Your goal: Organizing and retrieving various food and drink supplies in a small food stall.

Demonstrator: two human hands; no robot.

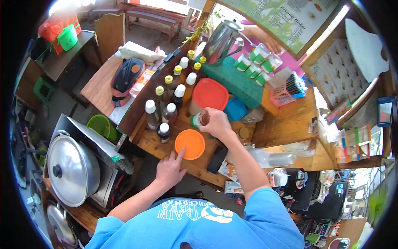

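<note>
My right hand [216, 123] grips a small cup with a green-and-white side and reddish-brown contents [204, 119], above the wooden counter. The cup is tilted, and my fingers hide part of it. Fingertips of my left hand [170, 168] touch the edge of a round orange lid [190, 144]; that hand holds nothing. Beyond the cup stands a container with a red lid [210, 94], beside a blue plastic box [235, 109]. Several bottles with white or yellow caps [171, 107] stand to the left of these.
A dark phone [217, 159] lies near the counter's front edge. Another person's hand [271, 43] is over several green-and-white cups [255, 63] beside a metal pitcher [222, 39]. Clear plastic cups [273, 158] lie at right. A large lidded pot [73, 171] stands at lower left.
</note>
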